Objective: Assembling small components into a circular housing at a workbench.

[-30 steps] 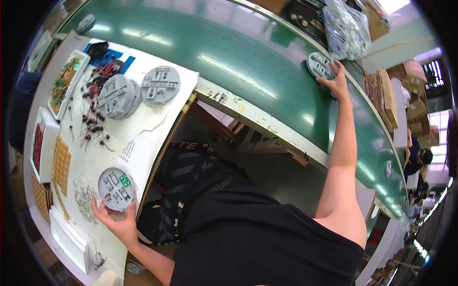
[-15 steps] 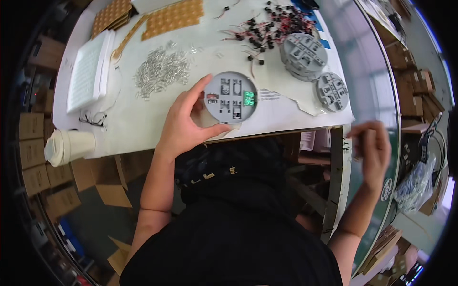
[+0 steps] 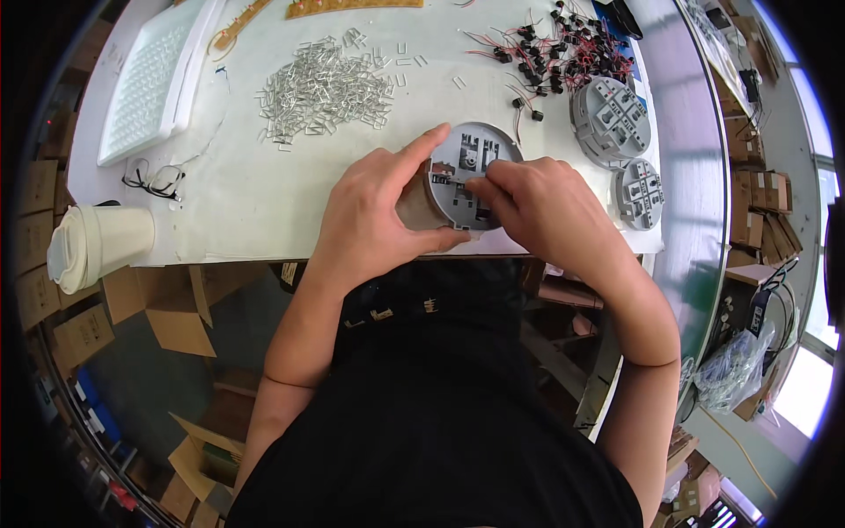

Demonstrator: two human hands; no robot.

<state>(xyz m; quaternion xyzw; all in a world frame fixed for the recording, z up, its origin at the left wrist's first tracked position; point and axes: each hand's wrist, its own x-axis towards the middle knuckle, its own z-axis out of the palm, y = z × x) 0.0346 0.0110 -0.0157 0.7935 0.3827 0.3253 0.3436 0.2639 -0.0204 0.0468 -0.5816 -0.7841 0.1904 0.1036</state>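
A round grey plastic housing [image 3: 447,189] with dark slots and sockets is held tilted at the table's front edge. My left hand [image 3: 374,207] wraps its left side, thumb low and fingers along the upper rim. My right hand [image 3: 554,211] is over the housing's right half, its thumb and curled fingers pressed together inside it. Whatever those fingertips pinch, if anything, is hidden, and so is that side of the housing. Right of my hands lie a stack of similar grey housings [image 3: 609,119] and a single one [image 3: 641,194].
A pile of clear U-shaped pieces [image 3: 326,92] lies beyond my left hand. Small black parts with red and black wires [image 3: 559,57] are heaped at the far right. On the left are a white tray [image 3: 154,79], eyeglasses [image 3: 154,179] and a cream cup [image 3: 106,242].
My right hand has come in from beyond the table's right side to the housing, covering the green part seen there earlier. The housing, still in my left hand, sits further right in view.
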